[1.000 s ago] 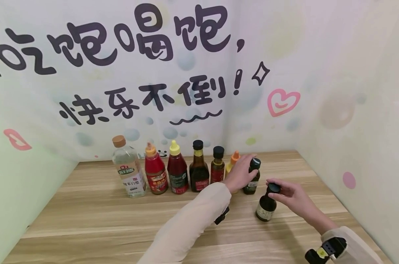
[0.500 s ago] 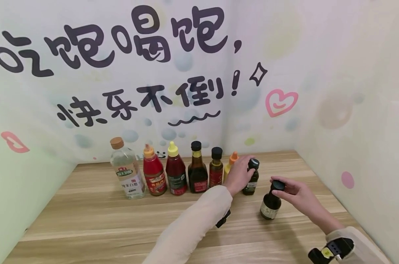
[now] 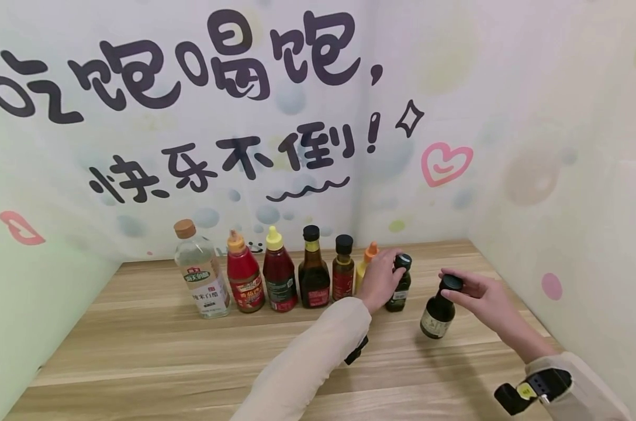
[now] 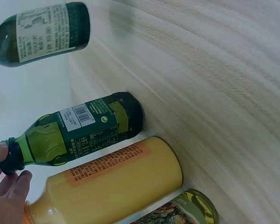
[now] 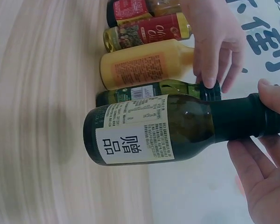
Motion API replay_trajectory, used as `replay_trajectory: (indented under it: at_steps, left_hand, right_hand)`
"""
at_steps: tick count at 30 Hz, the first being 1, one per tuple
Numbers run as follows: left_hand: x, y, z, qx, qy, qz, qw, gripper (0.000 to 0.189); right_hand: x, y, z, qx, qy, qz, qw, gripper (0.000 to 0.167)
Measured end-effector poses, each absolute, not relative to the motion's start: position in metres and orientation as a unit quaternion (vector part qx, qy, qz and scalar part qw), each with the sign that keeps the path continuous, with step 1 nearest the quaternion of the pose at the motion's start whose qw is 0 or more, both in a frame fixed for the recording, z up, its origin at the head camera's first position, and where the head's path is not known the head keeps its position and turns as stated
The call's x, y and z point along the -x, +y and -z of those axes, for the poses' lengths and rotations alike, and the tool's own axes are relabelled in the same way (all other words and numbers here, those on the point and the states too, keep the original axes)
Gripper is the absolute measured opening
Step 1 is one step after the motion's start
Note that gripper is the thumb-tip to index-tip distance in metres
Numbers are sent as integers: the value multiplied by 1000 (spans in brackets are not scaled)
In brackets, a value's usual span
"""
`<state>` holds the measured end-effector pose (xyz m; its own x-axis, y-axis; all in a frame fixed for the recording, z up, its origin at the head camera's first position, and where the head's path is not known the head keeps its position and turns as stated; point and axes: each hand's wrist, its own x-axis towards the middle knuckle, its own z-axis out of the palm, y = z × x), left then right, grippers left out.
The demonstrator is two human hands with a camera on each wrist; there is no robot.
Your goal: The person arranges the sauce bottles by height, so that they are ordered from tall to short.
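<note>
My right hand (image 3: pixel 478 298) grips a dark glass bottle (image 3: pixel 438 318) by its black-capped neck. The bottle leans slightly, its base just over the table and its shadow below it. A cream label (image 5: pixel 136 133) shows on its side in the right wrist view. My left hand (image 3: pixel 377 282) pinches the dark cap of a small green glass bottle (image 4: pixel 86 130), which stands upright at the right end of a row. Close against that bottle is a yellow squeeze bottle (image 4: pixel 114 182) with an orange tip, partly hidden behind my left hand in the head view.
Leftward along the row stand an olive oil bottle (image 3: pixel 343 272), a dark sauce bottle (image 3: pixel 314 278), two red squeeze bottles, one yellow-tipped (image 3: pixel 279 280) and one orange-tipped (image 3: pixel 245 280), and a tall clear vinegar bottle (image 3: pixel 202 280). A printed cloth wall (image 3: pixel 297 175) rises behind the wooden table (image 3: pixel 155 362).
My right hand has carried the dark bottle rightward and a little back, toward the row's right end. My left hand stays at the green bottle's cap.
</note>
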<state>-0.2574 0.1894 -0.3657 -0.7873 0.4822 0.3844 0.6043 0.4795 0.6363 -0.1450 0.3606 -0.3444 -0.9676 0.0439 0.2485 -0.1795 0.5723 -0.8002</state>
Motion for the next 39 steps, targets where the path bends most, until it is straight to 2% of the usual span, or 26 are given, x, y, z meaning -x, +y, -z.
replay_trajectory:
  at_steps: [16,39]
  left_hand:
    - [258,188,365,317,-859,397,70,32]
    - [258,187,363,314,-867,383,53,34]
  right_hand:
    - [172,368,336,7,-902,-419,103,53]
    - [217,365,367,13,-869,-479,120,49]
